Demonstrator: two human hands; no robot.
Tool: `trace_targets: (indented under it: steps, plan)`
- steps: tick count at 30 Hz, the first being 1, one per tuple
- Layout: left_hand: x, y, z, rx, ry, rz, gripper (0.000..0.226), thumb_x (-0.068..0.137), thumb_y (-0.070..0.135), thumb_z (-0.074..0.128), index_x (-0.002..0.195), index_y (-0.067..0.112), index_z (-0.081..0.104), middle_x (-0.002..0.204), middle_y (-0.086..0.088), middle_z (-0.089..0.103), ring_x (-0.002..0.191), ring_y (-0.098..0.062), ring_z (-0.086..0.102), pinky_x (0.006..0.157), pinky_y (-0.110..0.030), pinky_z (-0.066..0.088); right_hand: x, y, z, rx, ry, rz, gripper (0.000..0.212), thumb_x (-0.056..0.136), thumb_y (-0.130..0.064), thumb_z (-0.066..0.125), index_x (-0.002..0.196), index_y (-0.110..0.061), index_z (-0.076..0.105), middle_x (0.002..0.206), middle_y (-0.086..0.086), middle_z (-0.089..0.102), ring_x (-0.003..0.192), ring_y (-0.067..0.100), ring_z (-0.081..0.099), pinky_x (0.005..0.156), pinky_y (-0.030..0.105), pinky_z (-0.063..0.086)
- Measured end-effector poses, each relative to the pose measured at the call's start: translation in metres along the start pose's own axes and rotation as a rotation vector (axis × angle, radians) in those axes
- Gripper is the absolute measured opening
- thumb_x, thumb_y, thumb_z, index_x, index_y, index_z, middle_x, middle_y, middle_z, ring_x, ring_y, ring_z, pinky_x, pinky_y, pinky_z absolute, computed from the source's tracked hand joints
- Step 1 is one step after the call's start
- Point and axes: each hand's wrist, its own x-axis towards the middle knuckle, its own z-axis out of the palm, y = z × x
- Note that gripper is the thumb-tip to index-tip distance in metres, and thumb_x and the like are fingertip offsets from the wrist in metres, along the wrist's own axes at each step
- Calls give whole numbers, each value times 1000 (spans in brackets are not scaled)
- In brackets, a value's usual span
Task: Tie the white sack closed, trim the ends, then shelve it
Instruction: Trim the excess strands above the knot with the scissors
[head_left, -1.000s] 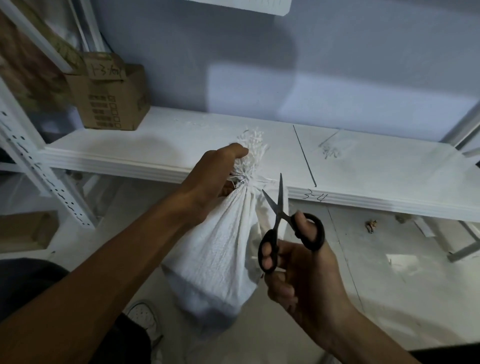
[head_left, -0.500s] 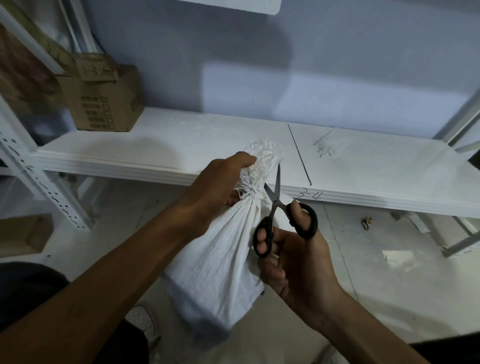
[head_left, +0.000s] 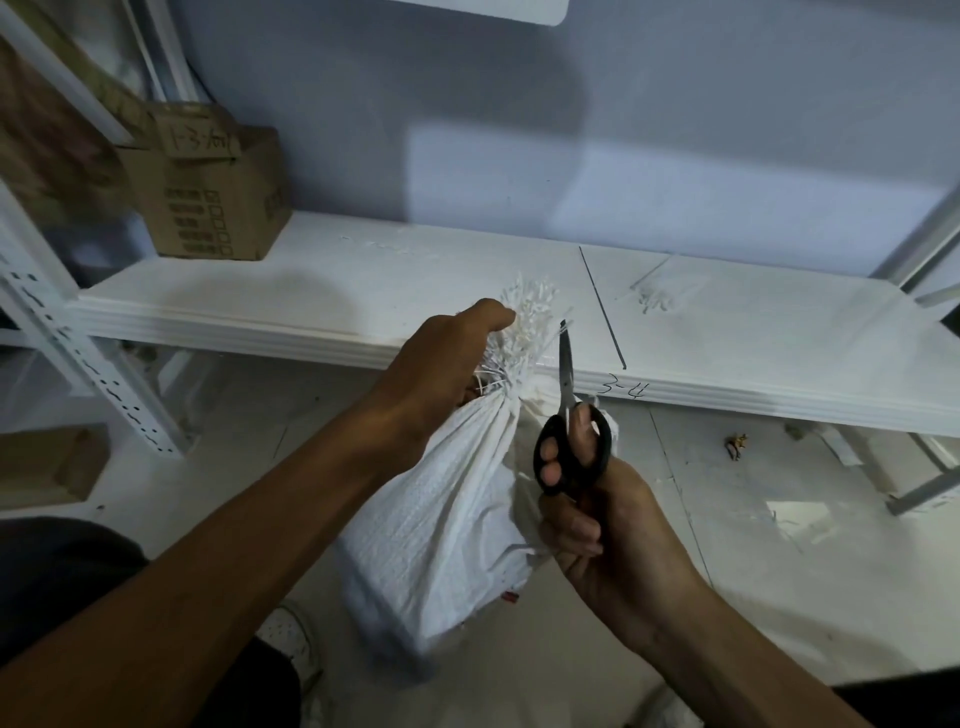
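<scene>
A white woven sack hangs in mid-air in front of the shelf, its neck bunched and tied, with a frayed tuft sticking up above the knot. My left hand grips the neck just under the tuft. My right hand holds black-handled scissors upright just right of the neck. The blades are closed and point up beside the tuft. A loose white tie end lies near the scissor handles.
A white metal shelf board marked "3-4" runs across in front of me, with a cardboard box at its back left. A perforated white upright stands at left. A small box and scraps lie on the floor.
My right hand brought the scissors up and left against the sack's neck, and the blades went from apart to closed. The left hand kept its grip on the neck.
</scene>
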Motion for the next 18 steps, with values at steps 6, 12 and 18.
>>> trace_targets:
  steps: [6, 12, 18]
  plan:
    - [2, 0, -7, -10, 35, 17, 31, 58, 56, 63, 61, 25, 66, 78, 2, 65, 76, -22, 60, 90, -44, 49, 5, -13, -8, 122, 56, -87, 30, 86, -40, 55, 74, -13, 50, 63, -3, 49, 32, 2, 31, 31, 12, 26]
    - [4, 6, -15, 25, 77, 84, 46, 57, 53, 66, 79, 13, 69, 81, -6, 63, 85, -35, 65, 93, -48, 49, 7, -34, -24, 202, 197, -84, 38, 89, -49, 56, 71, -16, 55, 67, -5, 50, 41, 6, 33, 36, 15, 31]
    - [-1, 9, -29, 204, 33, 258, 38, 61, 20, 89, 92, 6, 72, 95, -6, 78, 90, -23, 74, 88, -42, 56, -1, -25, -16, 44, 96, 51, 53, 79, -62, 54, 75, -10, 58, 65, 0, 49, 48, 12, 33, 43, 21, 30]
